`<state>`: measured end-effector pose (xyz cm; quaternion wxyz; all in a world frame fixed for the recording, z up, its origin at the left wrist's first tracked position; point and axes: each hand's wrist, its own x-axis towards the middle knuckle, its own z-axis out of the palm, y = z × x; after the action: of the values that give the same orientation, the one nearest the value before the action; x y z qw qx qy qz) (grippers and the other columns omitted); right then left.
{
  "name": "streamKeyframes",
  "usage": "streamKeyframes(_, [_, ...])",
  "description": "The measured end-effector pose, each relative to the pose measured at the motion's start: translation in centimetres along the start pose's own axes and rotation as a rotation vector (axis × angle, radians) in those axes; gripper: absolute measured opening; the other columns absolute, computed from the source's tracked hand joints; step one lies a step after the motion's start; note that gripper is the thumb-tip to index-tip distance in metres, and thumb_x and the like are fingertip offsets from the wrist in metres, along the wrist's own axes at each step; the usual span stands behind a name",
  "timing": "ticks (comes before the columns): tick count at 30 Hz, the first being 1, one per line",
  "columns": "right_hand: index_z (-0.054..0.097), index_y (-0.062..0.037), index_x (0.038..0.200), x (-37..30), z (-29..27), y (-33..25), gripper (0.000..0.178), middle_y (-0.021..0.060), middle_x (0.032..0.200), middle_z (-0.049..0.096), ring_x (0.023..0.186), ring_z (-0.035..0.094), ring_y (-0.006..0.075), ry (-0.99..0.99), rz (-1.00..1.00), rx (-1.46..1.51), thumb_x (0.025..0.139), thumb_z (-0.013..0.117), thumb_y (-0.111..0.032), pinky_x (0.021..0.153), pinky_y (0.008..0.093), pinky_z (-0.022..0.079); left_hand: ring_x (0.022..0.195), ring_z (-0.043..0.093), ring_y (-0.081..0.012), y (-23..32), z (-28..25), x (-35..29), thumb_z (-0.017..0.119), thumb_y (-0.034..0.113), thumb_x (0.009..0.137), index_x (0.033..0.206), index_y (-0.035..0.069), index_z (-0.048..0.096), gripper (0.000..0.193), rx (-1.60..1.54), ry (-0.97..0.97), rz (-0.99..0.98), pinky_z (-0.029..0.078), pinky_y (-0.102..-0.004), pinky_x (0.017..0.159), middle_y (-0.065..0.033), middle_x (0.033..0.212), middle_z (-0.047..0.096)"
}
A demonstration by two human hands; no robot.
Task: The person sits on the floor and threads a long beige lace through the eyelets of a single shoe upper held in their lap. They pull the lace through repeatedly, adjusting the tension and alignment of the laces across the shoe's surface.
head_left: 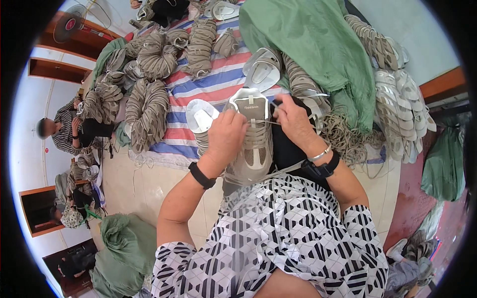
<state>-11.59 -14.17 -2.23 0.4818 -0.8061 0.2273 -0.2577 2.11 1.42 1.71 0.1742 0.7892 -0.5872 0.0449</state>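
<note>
A beige and grey shoe upper point(256, 141) rests on my lap with its toe pointing toward me and its white-lined tongue point(250, 105) at the far end. Pale laces cross its front in several rows. My left hand point(226, 135) is closed at the upper's left edge, fingertips pinched by the top eyelets; what exactly they grip is hidden. On the other side my right hand point(296, 122) pinches a shoelace point(265, 121) drawn out to the right from the top of the lacing. Its fingertips are slightly blurred.
Bundles of stacked beige uppers point(147, 111) lie on a striped sheet point(186, 92) ahead. Loose laces point(343, 136) pile up at the right, under a green cloth point(318, 54). White-lined uppers point(401, 111) stand farther right. A green sack point(124, 251) lies at left; another person point(67, 126) sits beyond.
</note>
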Motion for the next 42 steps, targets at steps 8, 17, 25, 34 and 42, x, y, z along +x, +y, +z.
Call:
streamKeyframes(8, [0.054,-0.0040,0.084,-3.4,0.5,-0.1,0.013,0.0154,0.067,0.061,0.067,0.062,0.0371,-0.358,-0.134,-0.309,0.086,0.056,-0.017,0.060,0.0438,0.051,0.073,0.058,-0.0292,-0.6,0.1,0.2,0.062,0.020,0.086,0.087,0.004,0.057,0.017,-0.224,-0.074,-0.308,0.046,-0.0396,0.062,-0.0109,0.082,0.057])
streamKeyframes(17, [0.056,-0.0020,0.081,-2.1,-0.4,0.5,0.014,0.0159,0.065,0.060,0.061,0.062,0.0361,-0.222,0.036,-0.064,0.087,0.057,-0.015,0.057,0.0424,0.050,0.059,0.053,-0.0179,-3.2,0.5,-1.1,0.061,0.025,0.087,0.082,-0.001,0.061,0.027,-0.814,-0.299,-0.743,0.045,-0.0330,0.058,-0.0087,0.064,0.056])
streamKeyframes(25, [0.054,-0.0033,0.088,-2.4,0.2,-0.8,0.010,0.0149,0.079,0.063,0.066,0.063,0.0283,-0.288,-0.229,0.017,0.086,0.057,-0.012,0.055,0.0398,0.050,0.067,0.052,-0.0154,-1.0,-0.7,-0.5,0.066,0.008,0.079,0.097,0.008,0.066,0.018,-0.386,0.022,-0.127,0.043,-0.0284,0.058,-0.0019,0.072,0.052])
streamKeyframes(34, [0.054,-0.0050,0.087,-3.5,-0.5,-0.4,0.014,0.0143,0.122,0.055,0.071,0.063,0.0236,-0.293,-0.517,-0.320,0.075,0.061,-0.008,0.054,0.0322,0.053,0.070,0.056,-0.0204,-2.3,-2.4,2.1,0.068,0.006,0.070,0.088,0.018,0.067,0.021,0.044,-0.082,0.320,0.047,-0.0336,0.056,-0.0008,0.073,0.050])
streamKeyframes(42, [0.057,-0.0002,0.085,-3.2,0.6,-2.4,0.015,0.0197,0.127,0.049,0.077,0.064,0.0251,-0.419,-0.441,-0.636,0.073,0.060,-0.008,0.058,0.0345,0.054,0.072,0.059,-0.0287,0.0,0.3,3.3,0.065,0.020,0.072,0.070,0.008,0.057,0.014,0.145,-0.064,0.086,0.048,-0.0414,0.059,-0.0085,0.075,0.056])
